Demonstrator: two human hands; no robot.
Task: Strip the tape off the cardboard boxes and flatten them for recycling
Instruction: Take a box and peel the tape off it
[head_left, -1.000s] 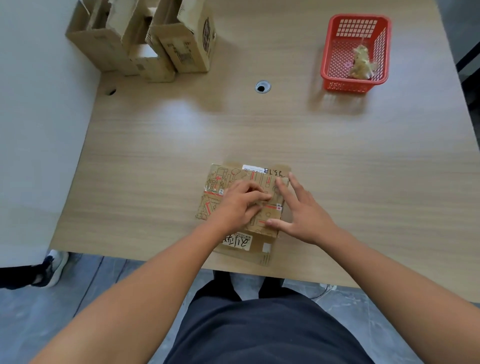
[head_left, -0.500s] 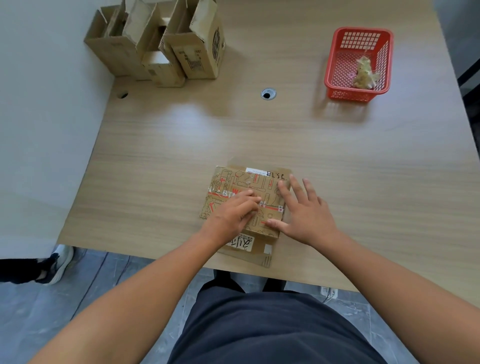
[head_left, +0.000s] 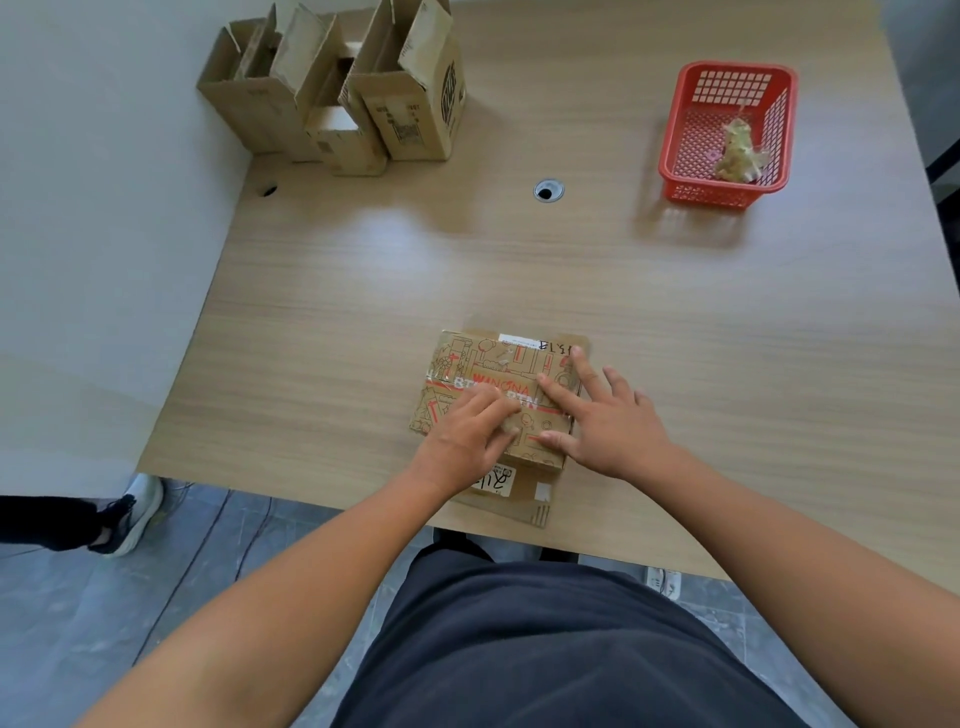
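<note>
Pale wood-grain laminate covers the surface (head_left: 571, 270), smooth and faintly glossy, with a round metal-rimmed cable hole (head_left: 548, 190) toward the back and a plain grey partition (head_left: 104, 208) along its left side. Close to the near edge lies the printed cardboard box (head_left: 483, 364), low and rectangular, brown with line drawings and red lettering, a red-striped tape band (head_left: 447, 385) running across its top. The right hand (head_left: 608, 421) lies flat on the box, fingers straight and spread, pressing it down. The left hand (head_left: 467, 436) rests on the band with fingers bent and thumb close to the fingertips; whether it has a tape edge pinched is too small to make out. Plain open boxes (head_left: 405, 114) stand clustered at the far left corner, flaps up. A red plastic lattice basket (head_left: 675, 171) at the far right holds a crumpled tape wad (head_left: 737, 150).
</note>
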